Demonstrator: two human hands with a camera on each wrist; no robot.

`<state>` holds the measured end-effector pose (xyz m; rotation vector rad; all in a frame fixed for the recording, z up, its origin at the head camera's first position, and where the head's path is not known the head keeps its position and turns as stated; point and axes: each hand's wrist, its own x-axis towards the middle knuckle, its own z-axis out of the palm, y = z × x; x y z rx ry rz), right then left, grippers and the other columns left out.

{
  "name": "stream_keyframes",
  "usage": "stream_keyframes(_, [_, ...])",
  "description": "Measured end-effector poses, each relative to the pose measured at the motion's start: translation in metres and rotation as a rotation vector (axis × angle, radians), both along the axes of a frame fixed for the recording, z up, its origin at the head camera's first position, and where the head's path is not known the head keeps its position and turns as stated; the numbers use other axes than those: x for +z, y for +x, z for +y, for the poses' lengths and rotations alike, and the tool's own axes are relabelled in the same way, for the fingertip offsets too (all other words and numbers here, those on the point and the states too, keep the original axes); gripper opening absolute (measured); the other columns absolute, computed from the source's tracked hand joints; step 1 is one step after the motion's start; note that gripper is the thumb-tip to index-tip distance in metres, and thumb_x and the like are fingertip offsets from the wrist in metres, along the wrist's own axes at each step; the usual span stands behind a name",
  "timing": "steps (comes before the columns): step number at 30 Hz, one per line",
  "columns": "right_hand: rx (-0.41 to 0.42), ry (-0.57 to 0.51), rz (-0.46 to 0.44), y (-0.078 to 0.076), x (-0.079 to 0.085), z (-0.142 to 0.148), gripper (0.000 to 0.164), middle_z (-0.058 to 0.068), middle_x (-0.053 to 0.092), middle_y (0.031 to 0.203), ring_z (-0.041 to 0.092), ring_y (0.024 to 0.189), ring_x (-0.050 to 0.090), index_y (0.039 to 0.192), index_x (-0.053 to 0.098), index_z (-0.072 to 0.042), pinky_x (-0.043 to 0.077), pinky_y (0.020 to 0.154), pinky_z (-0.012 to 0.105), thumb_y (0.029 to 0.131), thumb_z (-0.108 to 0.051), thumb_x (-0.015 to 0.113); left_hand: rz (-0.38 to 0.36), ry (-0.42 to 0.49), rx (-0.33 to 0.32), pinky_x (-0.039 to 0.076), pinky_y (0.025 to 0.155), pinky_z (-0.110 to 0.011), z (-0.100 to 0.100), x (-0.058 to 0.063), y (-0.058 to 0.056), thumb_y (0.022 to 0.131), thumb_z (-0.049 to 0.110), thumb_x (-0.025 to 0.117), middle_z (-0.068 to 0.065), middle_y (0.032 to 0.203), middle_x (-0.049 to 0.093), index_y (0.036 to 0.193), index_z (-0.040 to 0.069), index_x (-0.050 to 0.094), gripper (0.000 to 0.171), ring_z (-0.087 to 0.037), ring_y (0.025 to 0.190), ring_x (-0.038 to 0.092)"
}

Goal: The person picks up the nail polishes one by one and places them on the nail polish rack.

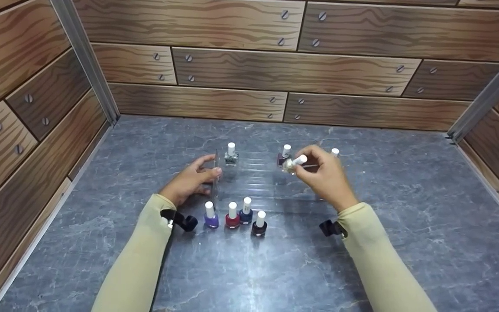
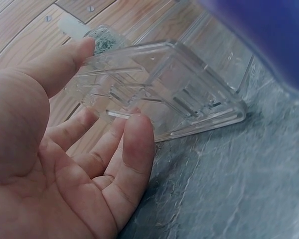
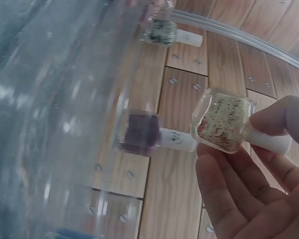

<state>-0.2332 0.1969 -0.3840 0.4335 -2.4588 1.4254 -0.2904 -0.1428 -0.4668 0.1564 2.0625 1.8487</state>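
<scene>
My right hand (image 1: 325, 177) pinches a nail polish bottle (image 3: 223, 122) with gold and orange glitter by its white cap, tilted above the clear acrylic rack (image 1: 256, 186). Close behind it stands a dark purple bottle (image 3: 141, 133) on the rack. My left hand (image 1: 189, 180) holds the rack's left side panel (image 2: 159, 89), its thumb at the upper edge and its fingers along the outer face. A bottle with green glitter (image 1: 231, 157) stands at the rack's back left. Another white-capped bottle (image 1: 335, 152) shows partly behind my right hand.
In front of the rack several bottles stand upright on the grey marbled table (image 1: 249, 268): purple (image 1: 211, 220), red (image 1: 232, 221), dark blue (image 1: 245, 216) and black (image 1: 259, 227). Wood-patterned walls (image 1: 232, 69) enclose the back and sides.
</scene>
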Motion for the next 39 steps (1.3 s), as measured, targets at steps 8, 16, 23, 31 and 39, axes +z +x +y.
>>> stream_keyframes(8, [0.017,0.129,-0.069,-0.005,-0.016,-0.004,0.014,0.011,0.075,0.104,0.025,0.092,0.074,0.102,0.068,-0.005,0.064,0.082,0.033,0.09,-0.004,0.076,0.003,0.001,-0.008,0.061,0.082,-0.032,0.004,-0.001,-0.003,0.099,0.033,0.071,-0.018,0.147,0.055,0.161,0.022,0.034,0.073,-0.034,0.127,0.058])
stream_keyframes(16, [0.04,0.199,-0.064,-0.011,-0.031,-0.003,0.014,0.01,0.076,0.103,0.026,0.093,0.074,0.102,0.071,-0.005,0.063,0.086,0.041,0.09,-0.003,0.077,0.017,-0.004,-0.024,0.06,0.083,-0.032,0.006,0.003,-0.002,0.098,0.039,0.072,-0.018,0.148,0.053,0.162,0.021,0.033,0.077,-0.034,0.128,0.057])
stream_keyframes(23, [0.024,0.227,-0.072,-0.015,-0.039,-0.003,0.016,0.01,0.076,0.105,0.026,0.096,0.072,0.106,0.072,-0.007,0.061,0.089,0.044,0.091,-0.006,0.077,0.007,0.008,-0.014,0.06,0.081,-0.032,0.006,0.003,-0.003,0.1,0.034,0.07,-0.018,0.148,0.054,0.161,0.021,0.034,0.072,-0.034,0.127,0.058])
stream_keyframes(31, [0.042,0.18,-0.095,-0.017,-0.043,-0.012,0.017,0.011,0.075,0.106,0.028,0.098,0.073,0.107,0.07,-0.005,0.062,0.091,0.042,0.092,-0.004,0.076,0.011,0.017,-0.009,0.06,0.081,-0.031,0.003,0.002,-0.002,0.098,0.037,0.072,-0.018,0.145,0.056,0.161,0.021,0.034,0.075,-0.034,0.127,0.058])
stream_keyframes(39, [0.053,0.157,-0.175,-0.014,-0.032,-0.011,0.024,0.014,0.072,0.115,0.03,0.106,0.071,0.116,0.067,-0.002,0.061,0.095,0.039,0.094,-0.008,0.074,-0.003,0.023,0.007,0.061,0.078,-0.03,0.0,0.0,-0.001,0.098,0.036,0.072,-0.019,0.145,0.056,0.161,0.021,0.033,0.076,-0.033,0.126,0.06])
